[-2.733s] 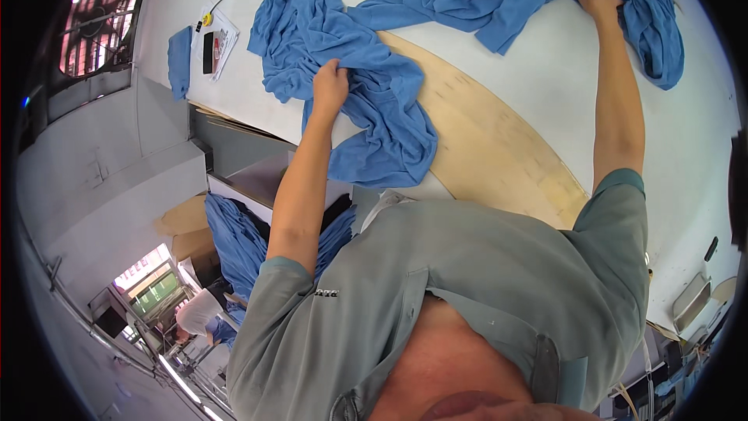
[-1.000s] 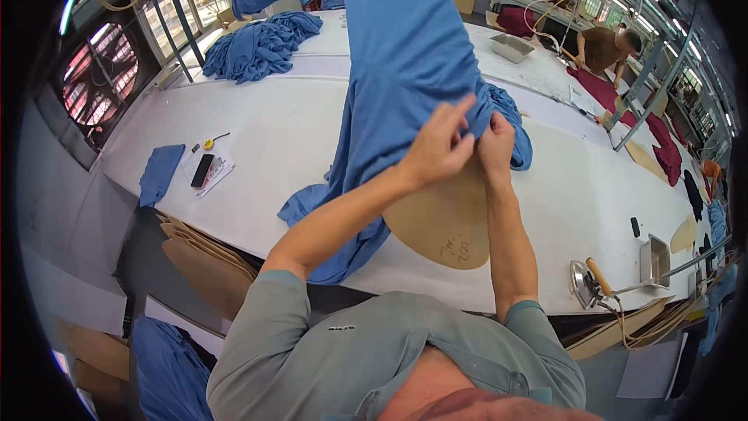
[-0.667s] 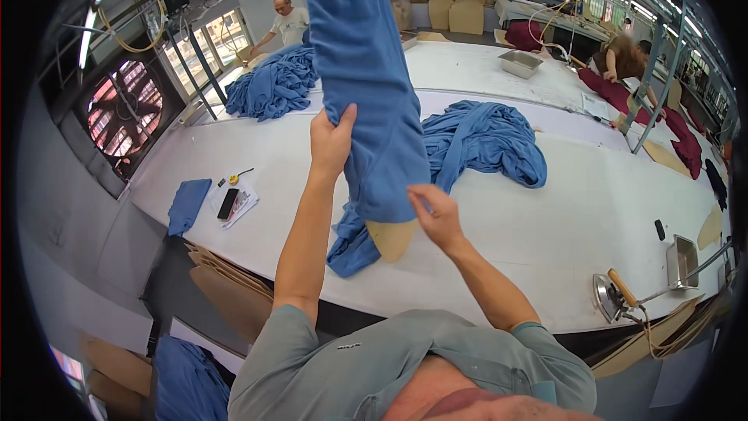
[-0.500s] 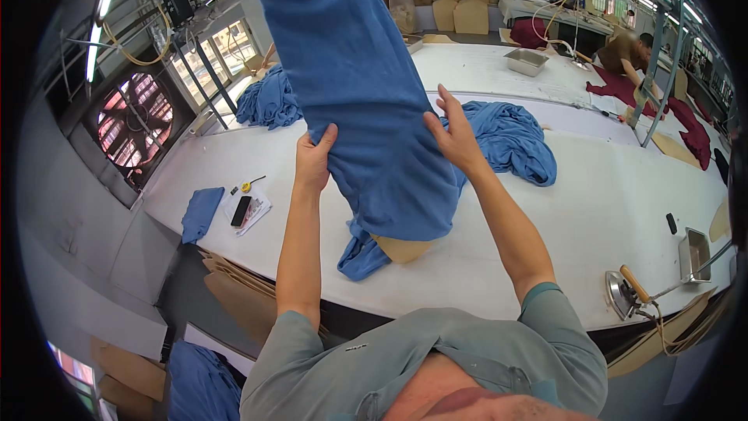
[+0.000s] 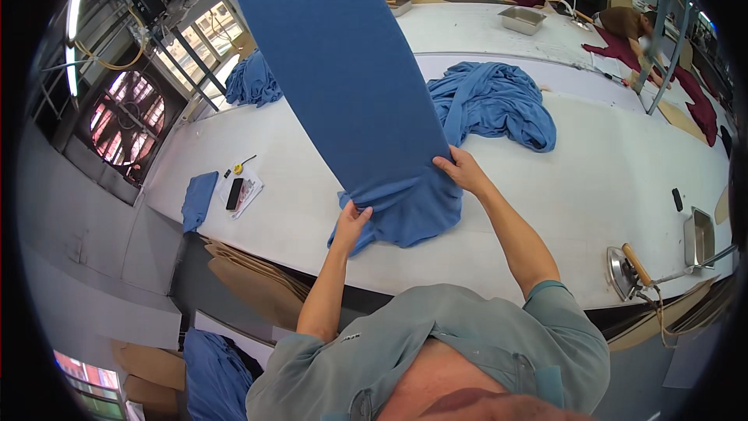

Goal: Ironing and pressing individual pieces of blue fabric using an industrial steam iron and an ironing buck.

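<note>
A long blue knit garment [image 5: 343, 86] rises in front of me, its upper part flat and straight-edged and running out of view at the top. Its lower part lies bunched in folds on the white table [image 5: 538, 226]. My left hand [image 5: 351, 228] pinches the cloth at the lower left edge, thumb on top. On the right edge, a little higher, my right hand [image 5: 465, 171] grips the fabric with the thumb in front. Whatever stiffens the garment is hidden inside it.
Crumpled blue garments [image 5: 499, 105] lie behind, with another pile [image 5: 253, 80] far left. A folded blue piece [image 5: 200, 201], phone [image 5: 234, 194] and tape measure [image 5: 238, 169] sit left. An iron [image 5: 626, 273] and metal tray [image 5: 699, 238] are right. A co-worker [image 5: 629, 25] handles maroon cloth.
Both hands have moved down along the garment, and its upper part now looks smoother and flatter. The tan board that showed below the cloth is now covered.
</note>
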Available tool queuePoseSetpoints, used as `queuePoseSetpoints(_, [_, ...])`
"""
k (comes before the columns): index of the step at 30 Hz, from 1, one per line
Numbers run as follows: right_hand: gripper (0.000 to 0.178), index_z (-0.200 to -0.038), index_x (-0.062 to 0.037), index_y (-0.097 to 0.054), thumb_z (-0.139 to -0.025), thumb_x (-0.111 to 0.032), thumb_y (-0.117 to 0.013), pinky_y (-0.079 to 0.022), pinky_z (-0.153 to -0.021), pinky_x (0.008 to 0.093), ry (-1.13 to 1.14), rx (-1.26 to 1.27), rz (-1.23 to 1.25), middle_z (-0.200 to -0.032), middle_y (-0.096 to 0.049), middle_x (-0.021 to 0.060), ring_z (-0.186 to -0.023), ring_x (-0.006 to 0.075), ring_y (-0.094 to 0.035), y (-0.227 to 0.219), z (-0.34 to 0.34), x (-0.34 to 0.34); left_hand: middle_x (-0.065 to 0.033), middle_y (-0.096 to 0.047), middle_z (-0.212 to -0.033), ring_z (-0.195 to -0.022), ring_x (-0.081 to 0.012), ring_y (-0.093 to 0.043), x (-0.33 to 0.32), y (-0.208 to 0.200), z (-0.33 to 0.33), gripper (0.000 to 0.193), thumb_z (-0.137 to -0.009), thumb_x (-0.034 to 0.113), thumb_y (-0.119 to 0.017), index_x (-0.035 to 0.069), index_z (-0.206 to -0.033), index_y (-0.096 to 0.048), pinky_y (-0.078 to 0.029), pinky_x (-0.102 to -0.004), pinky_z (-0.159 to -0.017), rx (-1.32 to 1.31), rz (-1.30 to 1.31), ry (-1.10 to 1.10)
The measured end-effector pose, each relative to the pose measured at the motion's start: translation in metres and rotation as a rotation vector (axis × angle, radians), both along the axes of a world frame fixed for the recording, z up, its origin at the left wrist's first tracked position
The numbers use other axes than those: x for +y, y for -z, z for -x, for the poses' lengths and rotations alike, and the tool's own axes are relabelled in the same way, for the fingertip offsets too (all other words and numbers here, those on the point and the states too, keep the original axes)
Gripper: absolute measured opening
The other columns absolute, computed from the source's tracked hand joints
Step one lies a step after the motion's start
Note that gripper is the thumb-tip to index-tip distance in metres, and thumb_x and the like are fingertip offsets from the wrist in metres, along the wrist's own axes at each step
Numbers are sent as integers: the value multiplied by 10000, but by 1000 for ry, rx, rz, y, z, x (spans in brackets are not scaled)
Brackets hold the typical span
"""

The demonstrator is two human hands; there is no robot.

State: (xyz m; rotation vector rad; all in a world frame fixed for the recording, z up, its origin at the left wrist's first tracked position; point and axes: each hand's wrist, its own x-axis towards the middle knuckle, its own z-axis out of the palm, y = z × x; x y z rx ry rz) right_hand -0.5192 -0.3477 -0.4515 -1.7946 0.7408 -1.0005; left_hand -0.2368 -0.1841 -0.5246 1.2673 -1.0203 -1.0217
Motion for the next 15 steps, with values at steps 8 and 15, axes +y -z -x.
queuePoseSetpoints(8, [293,-1129,41,-642,-982,-210,-611,-459,-804,208,166,-369,-338,-1012,-692,85,-884,98,-589,-2,45,17,-63,-651,-1091,-922,-113,-589,17,-12,48,376,-934,21,-593,-2,-1303,-530,-460,-212,-860,171,-162,21])
queuePoseSetpoints(15, [365,-1142,32,-598,-995,-303,-603,-479,-882,253,319,-742,-378,-1075,-670,114,-922,149,-626,-19,74,28,9,-612,-916,-751,-58,-474,57,-12,79,240,-967,80,-580,6,-1192,-619,-385,-167,-691,-296,-36,-145])
